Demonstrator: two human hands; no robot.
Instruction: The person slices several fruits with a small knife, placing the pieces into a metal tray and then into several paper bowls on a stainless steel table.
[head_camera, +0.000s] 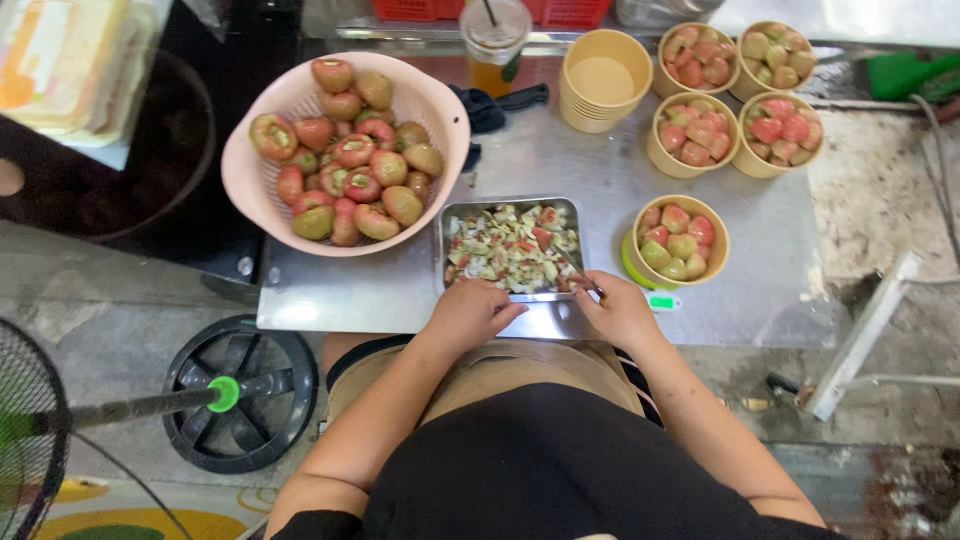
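Rectangular steel tray of fruit trimmings is sitting at the steel counter's near edge; left hand resting on its rim, right hand gripping a small knife; five tan paper cups are filled with fruit, while the round pink plastic colander is holding many whole fruits.

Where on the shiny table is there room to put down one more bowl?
Bare table lies between the pink basket, the empty cup stack and the metal tray. Another patch sits right of the nearest fruit cup. The back right corner, with four filled cups, is crowded.

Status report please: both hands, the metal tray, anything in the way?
Left hand rests at metal tray near edge. Right hand grips small knife, partly hidden. Tray holds fruit scraps. Nothing blocking.
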